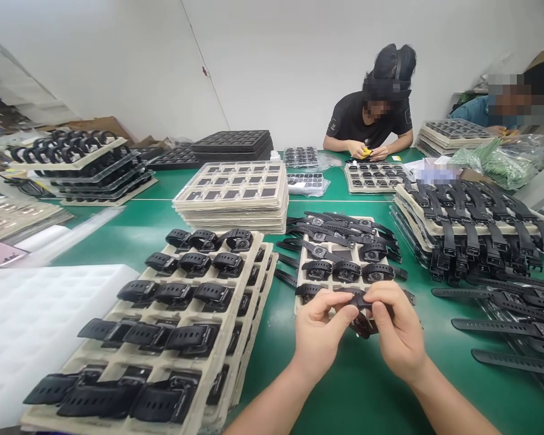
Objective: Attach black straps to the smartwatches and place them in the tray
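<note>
Both my hands meet over the near edge of a beige tray [299, 308] of black smartwatches. My left hand [324, 332] pinches one side of a black watch strap [359, 300] between thumb and fingers. From the other side, my right hand [396, 332] pinches the same strap, its fingertips close to the left ones. Below the strap hangs the dark body of the smartwatch [365, 326], partly hidden by my hands. Behind them, smartwatches [347, 270] sit in the tray's pockets, some with straps closed into loops, others with straps lying out flat.
Stacked trays of strapped watches [194, 293] stand at left, beside a white foam tray [49, 338]. More watches lie at right [526, 326], below a loaded stack [471, 223]. Across the green table [140, 223], a co-worker [374, 121] handles a yellow item; another person sits far right.
</note>
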Motion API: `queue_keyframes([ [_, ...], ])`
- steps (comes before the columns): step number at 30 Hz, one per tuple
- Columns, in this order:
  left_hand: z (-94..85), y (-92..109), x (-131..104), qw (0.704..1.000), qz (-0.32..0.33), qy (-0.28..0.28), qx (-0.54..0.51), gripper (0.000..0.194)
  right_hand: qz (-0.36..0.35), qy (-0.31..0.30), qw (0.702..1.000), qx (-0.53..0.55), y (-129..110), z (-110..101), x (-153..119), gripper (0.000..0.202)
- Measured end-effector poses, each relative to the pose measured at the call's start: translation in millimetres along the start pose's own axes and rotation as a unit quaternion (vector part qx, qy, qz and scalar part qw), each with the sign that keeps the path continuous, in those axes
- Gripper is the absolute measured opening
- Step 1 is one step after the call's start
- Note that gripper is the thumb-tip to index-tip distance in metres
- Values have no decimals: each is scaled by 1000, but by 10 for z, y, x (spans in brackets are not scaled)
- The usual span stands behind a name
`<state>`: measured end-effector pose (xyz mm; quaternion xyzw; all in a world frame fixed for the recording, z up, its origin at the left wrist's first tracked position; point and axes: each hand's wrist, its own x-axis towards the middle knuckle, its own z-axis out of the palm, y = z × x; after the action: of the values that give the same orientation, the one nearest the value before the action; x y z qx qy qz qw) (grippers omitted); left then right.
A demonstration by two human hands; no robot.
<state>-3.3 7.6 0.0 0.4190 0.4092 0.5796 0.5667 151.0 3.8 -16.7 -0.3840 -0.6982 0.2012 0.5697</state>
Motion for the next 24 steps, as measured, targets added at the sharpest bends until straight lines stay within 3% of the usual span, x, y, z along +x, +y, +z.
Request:
queue_keyframes([
  [8, 88, -56, -9, 985, -91, 36, -145, 34, 7, 19, 1000, 2, 50, 50, -32, 19],
  [17, 76, -98, -40, 991, -70, 16, -110, 32, 26, -25, 999, -20, 41, 4, 16, 26],
  [24, 90, -74, -65, 997, -47, -1, -63, 26, 24, 37, 999, -30, 47, -10, -9, 26],
])
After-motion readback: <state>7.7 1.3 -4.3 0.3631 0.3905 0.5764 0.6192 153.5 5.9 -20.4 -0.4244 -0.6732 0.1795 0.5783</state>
